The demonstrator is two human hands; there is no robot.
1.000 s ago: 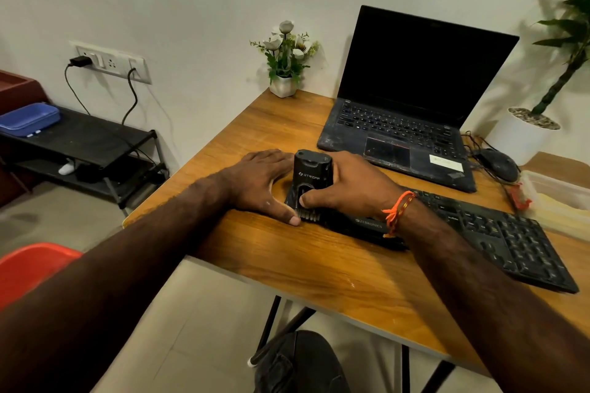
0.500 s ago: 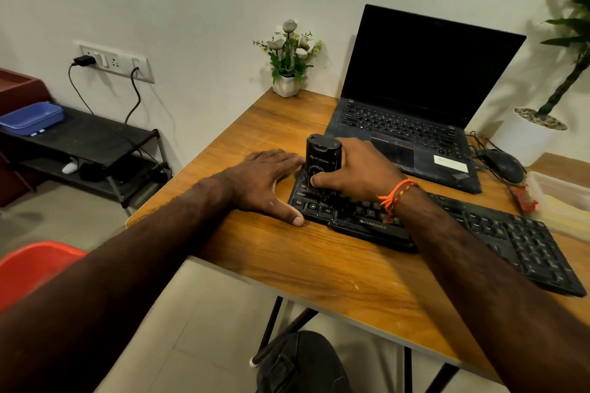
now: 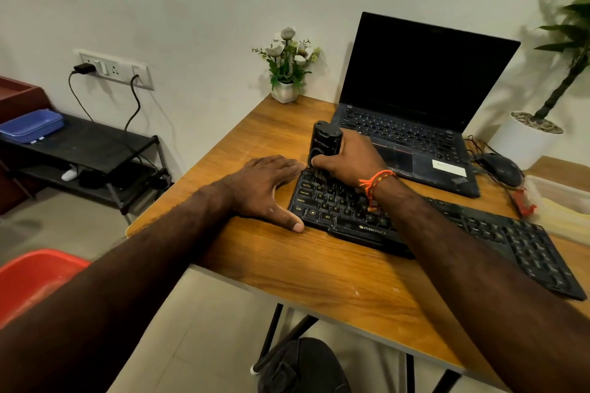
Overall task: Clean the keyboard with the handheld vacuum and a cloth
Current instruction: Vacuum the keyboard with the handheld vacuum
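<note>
Desk (image 3: 319, 271) edge bare, keyboard (image 3: 447, 226) angled

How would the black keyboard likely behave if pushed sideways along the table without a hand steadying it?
The keyboard would probably slide rather than tip: it lies long, flat and low on the smooth wooden table. It looks rigid plastic, so it should move in one piece. The left hand resting against its end suggests it shifts easily under the handheld vacuum.
</note>
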